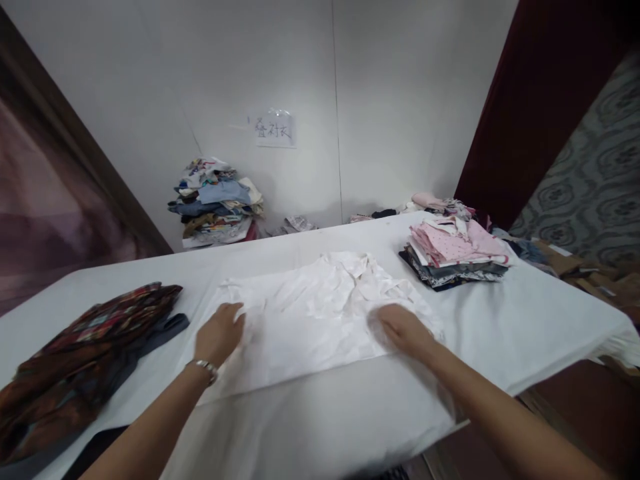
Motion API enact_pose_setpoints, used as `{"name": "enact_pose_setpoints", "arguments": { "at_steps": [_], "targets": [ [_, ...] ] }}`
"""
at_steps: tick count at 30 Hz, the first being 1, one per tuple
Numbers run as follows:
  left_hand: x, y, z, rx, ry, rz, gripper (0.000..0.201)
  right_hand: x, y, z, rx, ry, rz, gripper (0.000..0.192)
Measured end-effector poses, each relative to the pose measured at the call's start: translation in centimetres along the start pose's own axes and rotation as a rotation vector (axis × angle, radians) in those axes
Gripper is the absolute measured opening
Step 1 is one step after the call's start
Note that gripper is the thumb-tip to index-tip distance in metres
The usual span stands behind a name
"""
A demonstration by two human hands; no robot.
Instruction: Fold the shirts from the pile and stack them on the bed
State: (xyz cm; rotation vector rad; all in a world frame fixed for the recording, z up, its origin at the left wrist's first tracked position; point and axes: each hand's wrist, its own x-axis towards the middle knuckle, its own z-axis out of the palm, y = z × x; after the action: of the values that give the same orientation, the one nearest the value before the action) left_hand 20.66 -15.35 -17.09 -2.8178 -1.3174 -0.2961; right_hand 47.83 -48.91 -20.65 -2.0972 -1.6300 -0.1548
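Note:
A white shirt lies spread across the table, its collar toward the far right and its front rumpled. My left hand, with a metal bracelet or watch at the wrist, is at the shirt's left side. Its fingers are curled, with the thumb close to them, and appear closed on the fabric. Over the shirt's right part is my right hand, smeared by motion, so its grip on the cloth cannot be made out.
A white cloth covers the table. Dark and plaid garments lie at the left. A folded stack topped with pink shirts sits at the right. Behind the table rises a tall clothes pile against the wall, near a handwritten paper sign.

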Motion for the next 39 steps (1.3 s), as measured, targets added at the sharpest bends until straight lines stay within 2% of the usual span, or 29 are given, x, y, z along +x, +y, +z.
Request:
{"name": "enact_pose_setpoints", "arguments": {
  "at_steps": [2, 3, 7, 10, 13, 17, 20, 22, 24, 26, 28, 31, 34, 36, 39],
  "targets": [
    [2.5, 4.9, 0.1, -0.066, -0.017, 0.112, 0.039, 0.5, -0.9, 1.0, 0.085, -0.092, -0.188, 0.027],
    [3.7, 7.5, 0.3, -0.092, -0.031, 0.177, 0.038, 0.7, -1.0, 1.5, 0.087, -0.118, -0.225, 0.028],
    [8.4, 16.8, 1.7, -0.147, -0.126, 0.320, 0.036, 0.4, 0.1, 2.8, 0.039, -0.091, -0.152, 0.028],
    [11.7, 22.2, 3.4, -0.160, -0.150, 0.379, 0.038, 0.0, 0.8, 3.2, 0.050, -0.089, -0.128, 0.025],
    [14.7, 26.5, 5.0, -0.175, -0.168, 0.434, 0.047, 0.1, 1.1, 3.3, 0.124, -0.097, -0.083, 0.021],
    [17.3, 31.0, 6.4, -0.187, -0.212, 0.478, 0.058, 1.2, 2.0, 3.2, 0.378, -0.180, 0.048, 0.018],
    [18.2, 33.0, 7.0, -0.182, -0.244, 0.447, 0.044, 2.0, 3.0, 3.3, 0.543, -0.273, 0.087, 0.019],
    [18.6, 33.4, 6.8, -0.178, -0.232, 0.402, 0.032, 2.2, 3.4, 3.4, 0.607, -0.298, 0.099, 0.018],
    [19.1, 33.1, 5.6, -0.183, -0.180, 0.370, 0.031, 2.3, 3.7, 3.4, 0.637, -0.301, 0.120, 0.018],
    [19.6, 32.0, 3.3, -0.194, -0.103, 0.368, 0.036, 2.3, 3.8, 3.3, 0.632, -0.305, 0.136, 0.021],
    [20.0, 30.2, 0.0, -0.201, -0.029, 0.385, 0.038, 2.3, 3.7, 3.1, 0.595, -0.317, 0.123, 0.023],
    [19.7, 26.6, -5.9, -0.173, 0.096, 0.420, 0.035, 2.4, 3.6, 2.6, 0.530, -0.341, 0.083, 0.026],
    [17.9, 22.1, -11.4, -0.047, 0.277, 0.439, 0.033, 2.2, 3.4, 2.3, 0.518, -0.320, 0.146, 0.027],
    [16.1, 19.0, -13.9, -0.007, 0.327, 0.382, 0.034, 1.9, 3.3, 2.2, 0.540, -0.298, 0.205, 0.030],
    [13.1, 14.8, -15.8, 0.015, 0.280, 0.289, 0.030, 1.3, 2.9, 2.0, 0.556, -0.260, 0.242, 0.033]
  ]
}}
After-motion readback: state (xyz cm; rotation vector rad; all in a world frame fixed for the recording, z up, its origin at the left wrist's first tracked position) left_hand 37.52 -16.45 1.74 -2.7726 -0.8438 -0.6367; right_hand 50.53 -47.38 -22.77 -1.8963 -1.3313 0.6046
